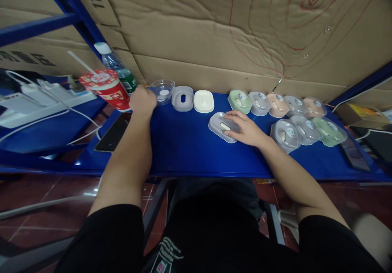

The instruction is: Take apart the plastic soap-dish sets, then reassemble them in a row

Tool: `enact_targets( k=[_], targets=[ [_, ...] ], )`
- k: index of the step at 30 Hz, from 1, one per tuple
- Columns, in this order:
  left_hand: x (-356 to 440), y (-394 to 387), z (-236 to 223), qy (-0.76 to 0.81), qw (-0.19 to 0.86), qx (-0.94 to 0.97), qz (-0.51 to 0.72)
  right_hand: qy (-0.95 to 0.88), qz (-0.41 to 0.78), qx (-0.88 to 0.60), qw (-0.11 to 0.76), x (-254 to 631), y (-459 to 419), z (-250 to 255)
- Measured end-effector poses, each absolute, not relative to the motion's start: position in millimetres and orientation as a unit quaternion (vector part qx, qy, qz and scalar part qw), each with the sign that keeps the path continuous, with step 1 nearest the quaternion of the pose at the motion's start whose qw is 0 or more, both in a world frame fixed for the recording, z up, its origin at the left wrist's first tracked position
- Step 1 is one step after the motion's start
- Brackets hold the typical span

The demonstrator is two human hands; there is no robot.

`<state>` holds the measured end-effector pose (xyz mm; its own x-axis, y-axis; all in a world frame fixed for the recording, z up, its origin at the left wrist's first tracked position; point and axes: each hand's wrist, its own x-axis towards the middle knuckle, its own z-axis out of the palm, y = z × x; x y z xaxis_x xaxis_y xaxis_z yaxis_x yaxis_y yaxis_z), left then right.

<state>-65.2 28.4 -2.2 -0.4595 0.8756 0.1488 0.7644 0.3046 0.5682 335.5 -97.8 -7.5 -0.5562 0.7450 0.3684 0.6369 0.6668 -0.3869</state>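
1. Head view, left hand [143, 100]: it reaches forward over the desk [180, 150], back upward. Its fingers look curled, but their tips are hidden, so whether they hold anything cannot be told. A clear lid [161, 87] is just beside it on the right, with the bottle [127, 81] and a red cup [113, 92] close on the left.
2. Head view, right hand [245, 128]: it lies palm down over the right end of a grey box [217, 125]. Thumb and fingers are spread apart on the lid, around its white tab [225, 126]; whether they grip cannot be told.
3. Head view, the grey box: it is near the middle of the desk, in front of the back row.
4. Head view, back of the desk: right of the clear lid come a grey shell [183, 105] with an oval slot and a cream tray [203, 102].
5. Head view, right side: five lidded boxes [278, 106] in green, grey and peach form a back row; three more [305, 130], two grey and one green, stand before them. A phone [354, 154] lies beside these.
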Motion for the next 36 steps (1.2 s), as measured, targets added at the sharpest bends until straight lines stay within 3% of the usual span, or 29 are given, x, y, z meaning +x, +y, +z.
enact_targets(
  k=[21, 28, 36],
  targets=[
    [-68, 29, -7, 0.828, 0.081, 0.501, 0.238, -0.892, 0.121, -0.388, 0.199, 338, -96, -9],
    [-58, 10, 18, 0.787, 0.042, 0.557, 0.262, -0.893, 0.127, -0.395, 0.174, 337, -96, -10],
    [-44, 7, 26, 0.751, 0.039, 0.648, 0.123, -0.891, 0.136, -0.398, 0.168, 337, -97, -6]
  ],
)
